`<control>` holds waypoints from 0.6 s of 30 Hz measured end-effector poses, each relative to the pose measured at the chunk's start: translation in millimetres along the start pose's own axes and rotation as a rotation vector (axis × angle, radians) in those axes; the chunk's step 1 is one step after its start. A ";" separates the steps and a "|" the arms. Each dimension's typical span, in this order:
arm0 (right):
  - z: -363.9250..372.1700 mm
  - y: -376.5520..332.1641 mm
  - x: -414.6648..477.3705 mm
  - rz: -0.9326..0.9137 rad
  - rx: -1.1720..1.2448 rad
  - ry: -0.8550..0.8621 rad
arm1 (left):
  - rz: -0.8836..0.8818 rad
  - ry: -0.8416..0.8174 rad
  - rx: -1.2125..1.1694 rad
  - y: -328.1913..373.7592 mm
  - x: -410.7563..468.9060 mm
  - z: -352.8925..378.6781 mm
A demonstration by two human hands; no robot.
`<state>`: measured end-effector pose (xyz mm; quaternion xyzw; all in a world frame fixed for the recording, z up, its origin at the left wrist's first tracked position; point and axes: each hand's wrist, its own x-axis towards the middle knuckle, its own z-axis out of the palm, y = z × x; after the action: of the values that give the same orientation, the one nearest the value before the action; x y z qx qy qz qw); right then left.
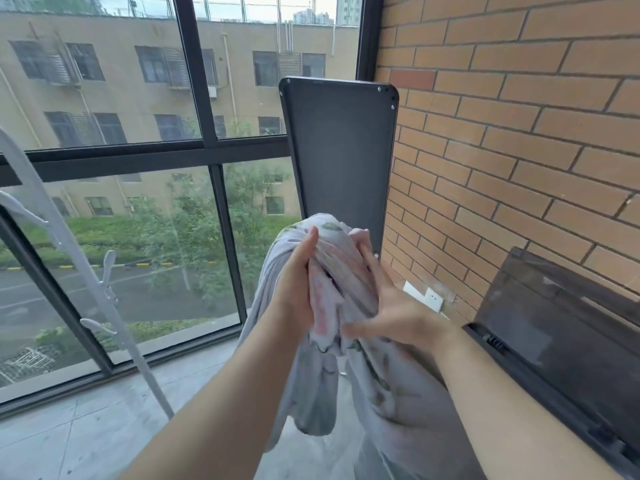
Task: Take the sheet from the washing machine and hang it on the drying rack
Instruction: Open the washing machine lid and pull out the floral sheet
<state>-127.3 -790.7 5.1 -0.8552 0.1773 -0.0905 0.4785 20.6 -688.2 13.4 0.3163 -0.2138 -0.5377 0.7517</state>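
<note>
A bunched pale sheet (332, 386) with a leaf and pink print hangs in front of me, held up in both hands. My left hand (298, 282) grips the bundle from its left side, thumb up. My right hand (391, 306) grips it from the right, fingers curled into the folds. Loose ends of the sheet trail down toward the floor. The washing machine's dark lid (557, 323) stands raised at the right, against the brick wall. The white drying rack (86, 271) leans at the left, by the window.
A tall dark panel (341, 150) stands upright behind the sheet in the corner. Floor-to-ceiling windows (145, 220) run along the left and back. A white wall socket (427, 296) sits low on the brick wall (519, 133). Grey tiled floor (86, 427) lies below.
</note>
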 end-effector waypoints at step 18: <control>-3.3 -22.0 14.9 -0.054 -0.201 0.642 | 0.013 0.115 0.185 -60.4 3.5 3.6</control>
<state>-109.9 -788.6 25.4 -0.8303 0.3042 -0.3501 0.3090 -21.3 -705.8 -26.7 0.4135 -0.2211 -0.4917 0.7337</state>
